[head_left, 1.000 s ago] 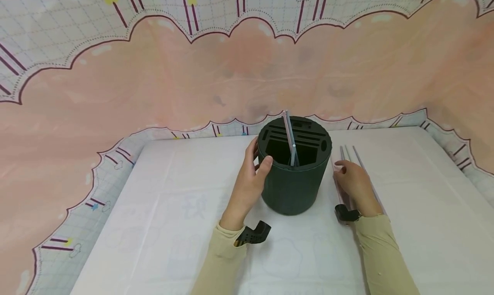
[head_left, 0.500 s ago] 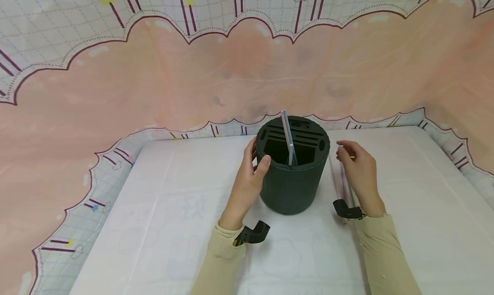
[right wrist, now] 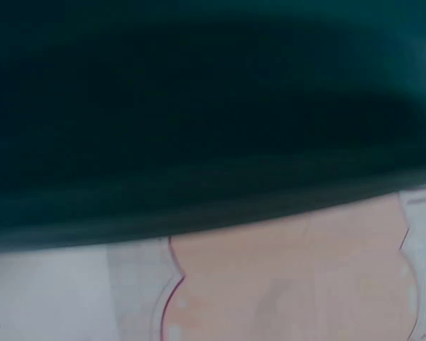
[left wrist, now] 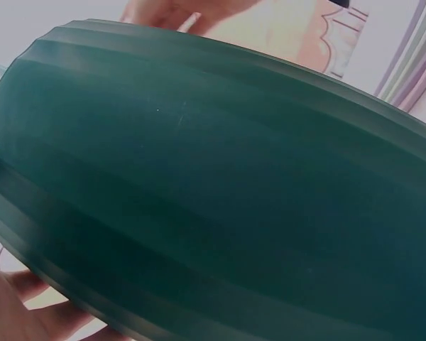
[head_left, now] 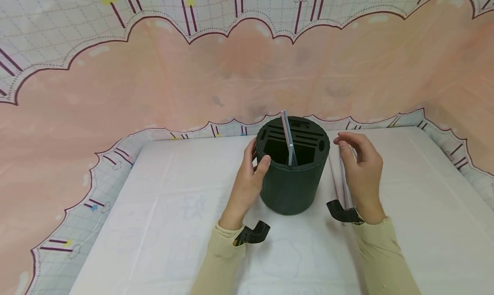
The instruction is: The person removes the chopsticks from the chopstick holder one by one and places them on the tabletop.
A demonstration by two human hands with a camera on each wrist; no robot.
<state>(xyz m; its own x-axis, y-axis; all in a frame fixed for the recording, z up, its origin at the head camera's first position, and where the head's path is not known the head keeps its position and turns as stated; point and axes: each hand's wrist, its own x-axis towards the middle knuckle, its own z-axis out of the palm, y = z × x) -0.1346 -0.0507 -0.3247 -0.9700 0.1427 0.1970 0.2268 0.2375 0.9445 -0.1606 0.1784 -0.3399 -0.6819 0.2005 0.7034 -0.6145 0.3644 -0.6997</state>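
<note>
Beyond both hands, a peach backdrop with scalloped, grid-patterned borders stands behind a table covered in white, lightly creased sheeting. Count: two hands, two tan sleeves, two black wrist mounts, one dark green holder with slots in its top, and at least two slender sticks, one pinkish and one bluish, leaning in its large compartment. Loose sticks number at least three in the left wrist view; the exact total is partly hidden. The holder stands upright immediately right of the left hand, which is clamped on it, thumb at the near rim. It lies left of the right hand, apart from it. That hand's fingers are bent above the loose sticks; whether they pinch one cannot be told.
</note>
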